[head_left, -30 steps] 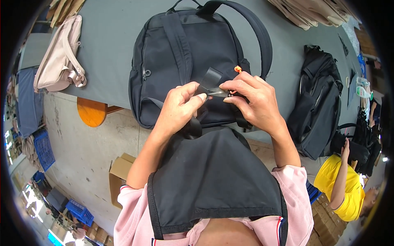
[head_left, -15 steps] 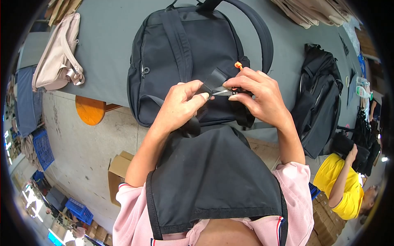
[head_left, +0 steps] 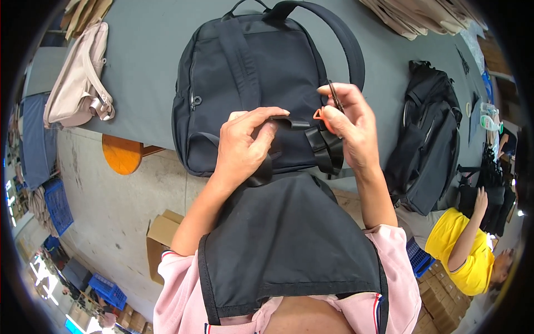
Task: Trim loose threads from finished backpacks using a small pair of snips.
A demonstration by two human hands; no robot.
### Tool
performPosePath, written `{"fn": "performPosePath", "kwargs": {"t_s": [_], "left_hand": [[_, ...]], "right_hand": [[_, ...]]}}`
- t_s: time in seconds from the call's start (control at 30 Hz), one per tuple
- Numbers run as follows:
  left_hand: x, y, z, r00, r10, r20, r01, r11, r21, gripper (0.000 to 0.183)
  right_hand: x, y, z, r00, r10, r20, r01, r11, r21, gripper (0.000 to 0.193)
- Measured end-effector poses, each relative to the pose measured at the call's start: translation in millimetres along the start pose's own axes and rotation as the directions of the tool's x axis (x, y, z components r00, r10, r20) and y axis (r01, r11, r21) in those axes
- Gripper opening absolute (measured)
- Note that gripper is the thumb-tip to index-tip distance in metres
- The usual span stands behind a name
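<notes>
A black backpack [head_left: 281, 61] lies on the grey table in front of me, its shoulder straps folded over it and out to the side. Over its lower edge, my left hand [head_left: 240, 142] pinches a black webbing strap [head_left: 293, 124] between thumb and fingers. To the right of it, my right hand [head_left: 356, 128] is closed around small thread snips [head_left: 335, 96] with an orange loop; their dark end points up, away from the strap. More black webbing [head_left: 327, 150] hangs in folds below, near my right wrist.
A beige bag [head_left: 75, 83] lies at the table's left, another black backpack [head_left: 425, 133] at the right. Beige pieces [head_left: 423, 14] are stacked at the far right. An orange round stool [head_left: 121, 153] and a cardboard box [head_left: 161, 236] stand below. A person in yellow [head_left: 459, 250] works at right.
The snips have come away from the strap, turned upward and shifted right in my right hand. My left hand still grips the webbing. The co-worker's hand has moved.
</notes>
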State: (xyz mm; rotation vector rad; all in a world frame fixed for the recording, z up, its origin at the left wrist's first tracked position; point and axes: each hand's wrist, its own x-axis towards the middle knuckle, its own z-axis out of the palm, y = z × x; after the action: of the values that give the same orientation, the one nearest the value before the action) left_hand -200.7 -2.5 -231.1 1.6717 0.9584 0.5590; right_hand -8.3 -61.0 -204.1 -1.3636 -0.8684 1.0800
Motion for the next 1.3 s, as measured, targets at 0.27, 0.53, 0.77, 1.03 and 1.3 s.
{"fn": "performPosePath", "kwargs": {"t_s": [0.27,0.53,0.77,1.03,1.3], "left_hand": [[-3,-6,1,0.937,0.262,-0.232,-0.264,0.964,0.025,0.037],[-5,-4,1,0.887,0.363,-0.287,-0.346,0.932,0.111,0.037],[15,-5,-9,0.985,0.043,-0.170,-0.028,0.996,0.087,0.033],[-40,-58,-121,0.969,0.106,-0.221,-0.044,0.962,0.270,0.039],[-3,-71,-164,0.838,-0.011,0.545,-0.294,0.832,0.469,0.031]], "right_hand": [[-23,7,18,0.993,-0.004,0.115,0.027,0.980,-0.197,0.020],[-21,-4,25,0.962,-0.229,0.149,0.273,0.783,-0.560,0.012],[-33,10,37,0.950,-0.200,-0.238,0.198,0.980,-0.033,0.022],[-68,24,85,0.811,-0.244,0.532,0.483,0.793,-0.372,0.032],[-31,36,83,0.932,-0.247,0.265,0.320,0.218,-0.922,0.038]]}}
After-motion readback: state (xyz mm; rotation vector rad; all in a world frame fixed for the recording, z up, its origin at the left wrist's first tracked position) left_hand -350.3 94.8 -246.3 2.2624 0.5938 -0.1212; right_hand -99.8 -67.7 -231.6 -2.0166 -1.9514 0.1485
